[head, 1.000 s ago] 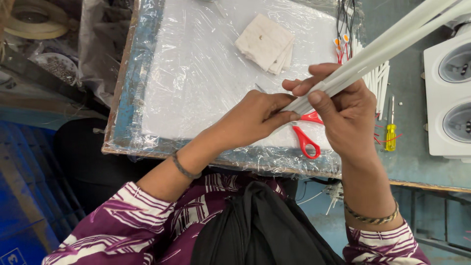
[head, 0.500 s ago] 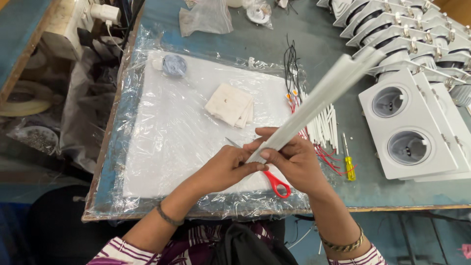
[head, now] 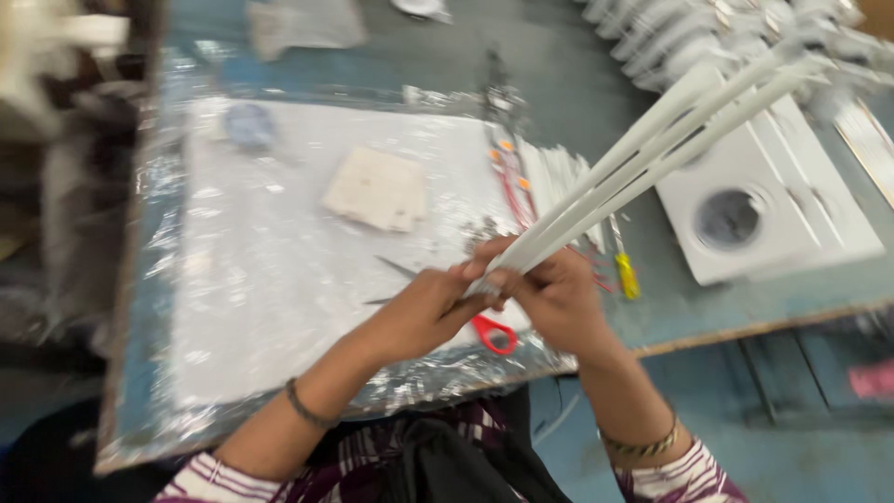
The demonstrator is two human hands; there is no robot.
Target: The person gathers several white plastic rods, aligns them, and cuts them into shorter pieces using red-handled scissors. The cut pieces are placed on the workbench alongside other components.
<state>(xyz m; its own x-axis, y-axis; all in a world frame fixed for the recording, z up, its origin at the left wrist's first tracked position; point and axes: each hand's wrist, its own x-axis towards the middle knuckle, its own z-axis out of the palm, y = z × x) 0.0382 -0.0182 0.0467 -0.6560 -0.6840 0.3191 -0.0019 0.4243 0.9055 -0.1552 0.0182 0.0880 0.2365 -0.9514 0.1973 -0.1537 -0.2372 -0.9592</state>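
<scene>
1. white, smooth and rigid-looking, the bundle of long thin plastic strips (head: 652,158) runs up and away to your right; you hold it by its near end only, so the rest of it hangs free over the table.
2. your right hand (head: 559,303) is wrapped around that near end from below, clenched on the strips — it carries the weight.
3. your left hand (head: 419,312) meets it from the other side, fingertips pinching the very tips of the strips, apparently to keep the ends even; the picture is too blurred to say more.
4. just under your hands lie the red-handled scissors (head: 489,331), blades pointing left, close by on the crinkled clear plastic sheet (head: 261,279) that covers the white work board.
5. a square beige pad (head: 377,191) sits flat near the middle of the sheet, well apart from your hands.
6. right of the board — on the bare blue-grey tabletop (head: 577,93) — lie a small yellow-handled screwdriver (head: 626,270) and a white moulded housing with a round hole (head: 745,210).
</scene>
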